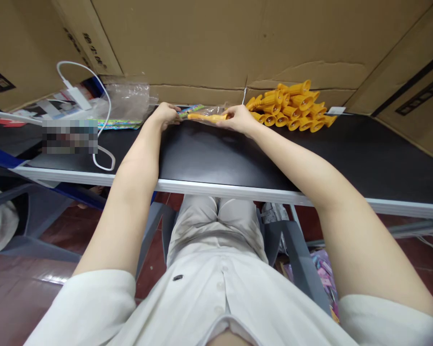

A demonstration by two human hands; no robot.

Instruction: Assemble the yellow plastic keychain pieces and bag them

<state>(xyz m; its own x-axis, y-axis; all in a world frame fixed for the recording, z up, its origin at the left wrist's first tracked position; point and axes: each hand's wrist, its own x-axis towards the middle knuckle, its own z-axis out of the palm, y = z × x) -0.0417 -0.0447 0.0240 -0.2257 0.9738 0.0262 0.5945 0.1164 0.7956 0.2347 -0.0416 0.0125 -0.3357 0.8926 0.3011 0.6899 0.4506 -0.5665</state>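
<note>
My left hand (167, 114) and my right hand (238, 118) meet at the far side of the black table (209, 158). Between them lies an orange plastic toy piece (206, 117) inside a clear plastic bag (211, 111). My right hand grips the orange piece's right end. The bag's left end, with its colourful printed header (190, 110), is pinched in my left hand. A pile of several more orange pieces (292, 106) lies just right of my right hand.
A stack of clear bags with printed cards (124, 103) lies at the far left. A white cable and charger (80, 96) loops beside it. Cardboard boxes (216, 43) wall in the table's back and sides. Grey chair legs (296, 254) stand underneath.
</note>
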